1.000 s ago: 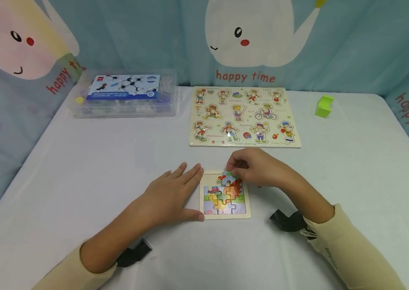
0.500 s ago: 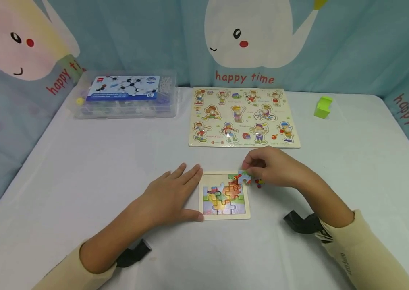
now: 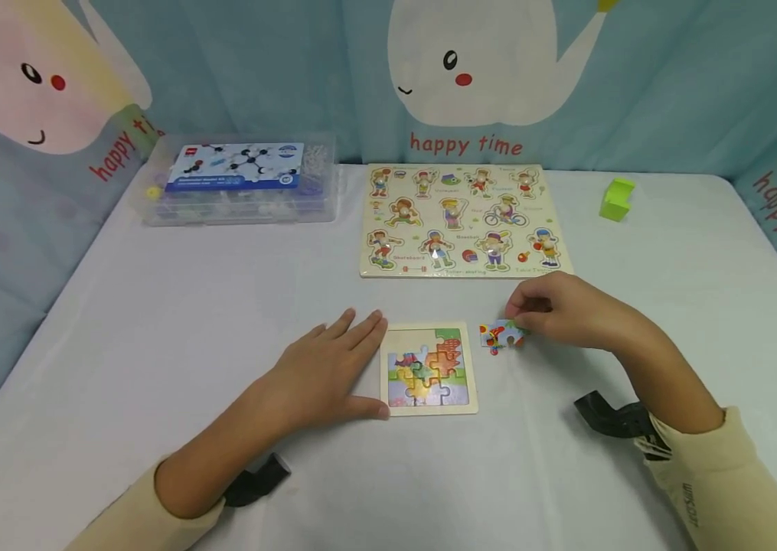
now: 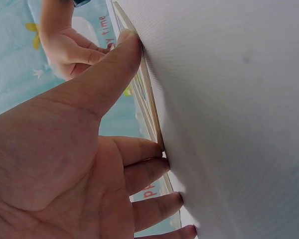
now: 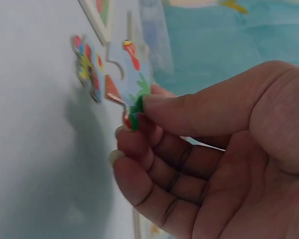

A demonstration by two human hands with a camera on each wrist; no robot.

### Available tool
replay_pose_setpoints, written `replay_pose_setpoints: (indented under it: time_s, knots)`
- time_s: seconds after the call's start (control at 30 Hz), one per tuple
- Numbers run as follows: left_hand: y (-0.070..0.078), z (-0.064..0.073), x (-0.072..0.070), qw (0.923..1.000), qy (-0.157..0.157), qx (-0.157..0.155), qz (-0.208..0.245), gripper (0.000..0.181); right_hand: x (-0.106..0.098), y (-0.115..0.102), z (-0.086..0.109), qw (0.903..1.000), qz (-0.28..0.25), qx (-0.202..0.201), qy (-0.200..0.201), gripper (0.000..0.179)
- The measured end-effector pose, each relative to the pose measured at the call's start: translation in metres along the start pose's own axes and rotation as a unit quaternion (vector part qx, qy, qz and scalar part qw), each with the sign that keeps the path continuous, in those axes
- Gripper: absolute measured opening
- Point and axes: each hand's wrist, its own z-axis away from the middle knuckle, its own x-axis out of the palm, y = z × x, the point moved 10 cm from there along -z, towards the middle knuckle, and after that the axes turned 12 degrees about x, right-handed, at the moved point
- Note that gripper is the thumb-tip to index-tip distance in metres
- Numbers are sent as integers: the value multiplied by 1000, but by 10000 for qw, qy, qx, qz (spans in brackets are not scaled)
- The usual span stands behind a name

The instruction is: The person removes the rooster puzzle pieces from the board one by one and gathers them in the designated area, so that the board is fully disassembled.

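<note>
A small jigsaw puzzle in a wooden frame [image 3: 472, 383] lies on the table, its upper left part without pieces. My left hand [image 3: 326, 375] rests flat at the frame's left side, with thumb and fingertips touching its edge. To the right of the frame, my right hand [image 3: 570, 314] pinches a light blue puzzle piece [image 5: 134, 74] between thumb and fingers, just above the table. Another colourful puzzle piece [image 5: 88, 67] lies on the cloth beside it, partly covered by the held piece in the head view.
A larger wooden board [image 3: 464, 222] with sports figures lies behind the frame. A clear plastic case [image 3: 236, 203] with a blue label stands at the back left, and a green block [image 3: 616, 200] at the back right. A printed curtain [image 3: 354, 76] hangs behind.
My right hand has moved right with the pinched puzzle piece, from over the frame's top to beside the loose piece. My left hand has stayed at the frame.
</note>
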Motion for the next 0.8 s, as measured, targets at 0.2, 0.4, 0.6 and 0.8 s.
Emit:
replay_pose_setpoints:
  time_s: [0.2, 0.4, 0.6, 0.8]
  knots:
    - [0, -1, 0, 10000, -32, -61, 39, 107, -4, 11, -2, 9993, 207, 287, -142, 12]
    - [-1, 0, 0, 9999, -60, -119, 57, 108, -5, 21, -7, 9980, 364, 460, -220, 9]
    - [0, 1, 0, 10000, -18, -74, 50, 107, -5, 29, -8, 9966, 440, 544, -439, 8]
    - [1, 1, 0, 9999, -17, -97, 47, 107, -3, 31, -9, 9962, 450, 517, -539, 6]
